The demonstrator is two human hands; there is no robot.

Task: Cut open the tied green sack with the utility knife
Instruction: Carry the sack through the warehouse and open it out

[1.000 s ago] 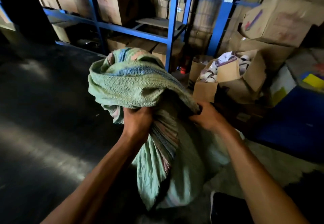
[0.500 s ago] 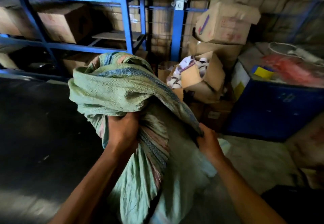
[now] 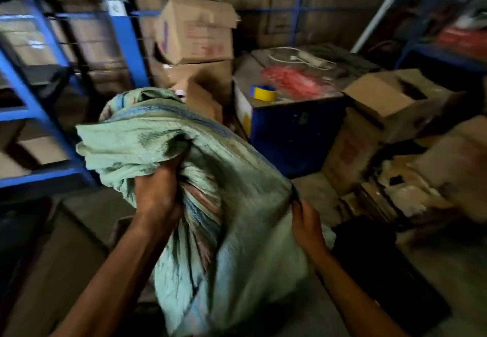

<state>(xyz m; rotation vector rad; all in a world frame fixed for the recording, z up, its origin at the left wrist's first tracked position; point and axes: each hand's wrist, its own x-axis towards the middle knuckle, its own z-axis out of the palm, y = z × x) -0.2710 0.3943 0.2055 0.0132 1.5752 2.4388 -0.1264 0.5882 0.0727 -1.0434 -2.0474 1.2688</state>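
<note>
The green woven sack [image 3: 237,178] with blue and pink stripes fills the middle of the view, bulky and crumpled. My left hand [image 3: 158,191] is clenched on a bunched fold of the sack near its top. My right hand [image 3: 305,223] pinches the sack's right edge lower down. No utility knife shows anywhere in the frame. The view is blurred by motion.
Blue metal shelving [image 3: 50,126] stands at the left with boxes on it. Cardboard boxes [image 3: 195,33] are stacked behind the sack. A blue crate [image 3: 295,131] carries a tape roll [image 3: 263,93] and red plastic. More open boxes [image 3: 390,104] sit at the right. A dark object [image 3: 369,244] lies on the floor.
The view has swung right, with the shelving sliding to the left edge. Both hands keep their hold on the sack; my right hand has slipped lower along its right edge.
</note>
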